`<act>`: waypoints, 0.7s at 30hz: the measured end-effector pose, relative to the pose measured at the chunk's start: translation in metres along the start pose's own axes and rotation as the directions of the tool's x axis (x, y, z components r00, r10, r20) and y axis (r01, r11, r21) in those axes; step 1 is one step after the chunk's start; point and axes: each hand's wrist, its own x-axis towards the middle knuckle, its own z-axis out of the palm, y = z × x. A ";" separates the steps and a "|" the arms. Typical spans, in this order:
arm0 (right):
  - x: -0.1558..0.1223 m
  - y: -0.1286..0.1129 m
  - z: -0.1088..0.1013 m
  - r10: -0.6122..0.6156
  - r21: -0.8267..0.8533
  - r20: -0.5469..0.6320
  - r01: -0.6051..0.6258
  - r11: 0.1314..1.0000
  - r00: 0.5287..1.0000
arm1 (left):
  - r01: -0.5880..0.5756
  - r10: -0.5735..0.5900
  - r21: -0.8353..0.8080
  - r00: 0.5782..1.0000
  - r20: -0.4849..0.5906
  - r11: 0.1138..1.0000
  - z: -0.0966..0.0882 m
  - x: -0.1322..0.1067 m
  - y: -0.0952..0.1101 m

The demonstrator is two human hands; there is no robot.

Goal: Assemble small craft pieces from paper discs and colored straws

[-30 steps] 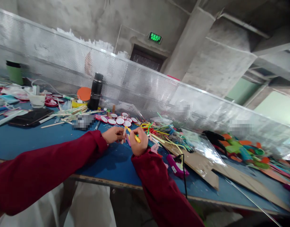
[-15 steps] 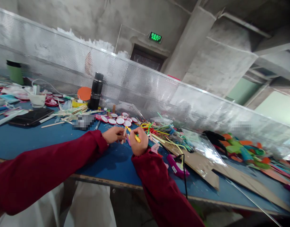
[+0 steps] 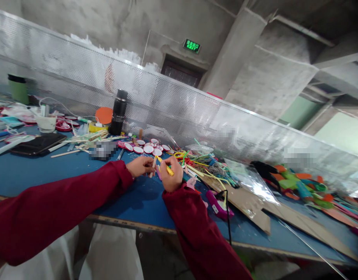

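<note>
Both my arms in dark red sleeves reach over a blue table (image 3: 44, 173). My left hand (image 3: 139, 166) is closed, pinching a small pale wooden stick (image 3: 152, 165) that stands nearly upright. My right hand (image 3: 171, 177) is curled round a yellow strip (image 3: 167, 167) that slants up toward the stick. The two hands sit close together, almost touching. Just beyond them lie several round white discs with red rims (image 3: 146, 148) and a tangle of coloured cords (image 3: 200, 163).
A black bottle (image 3: 118, 112) stands by the perforated metal screen (image 3: 173, 109). A dark phone (image 3: 39, 144) and loose wooden sticks (image 3: 79, 142) lie left. A magenta glue gun (image 3: 218, 204) with cable, cardboard (image 3: 255, 210), a clear bag (image 3: 249, 181) and coloured felt pieces (image 3: 301, 186) lie right.
</note>
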 end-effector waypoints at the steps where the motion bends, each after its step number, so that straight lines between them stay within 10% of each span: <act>1: 0.000 0.000 0.000 0.002 0.004 0.008 -0.002 1.000 1.000 | 0.001 -0.001 0.003 1.000 -0.002 1.000 0.000 0.000 0.000; 21: 0.000 0.001 0.001 0.001 0.014 0.037 -0.001 1.000 0.999 | 0.004 -0.004 0.017 1.000 -0.005 1.000 0.000 0.000 -0.001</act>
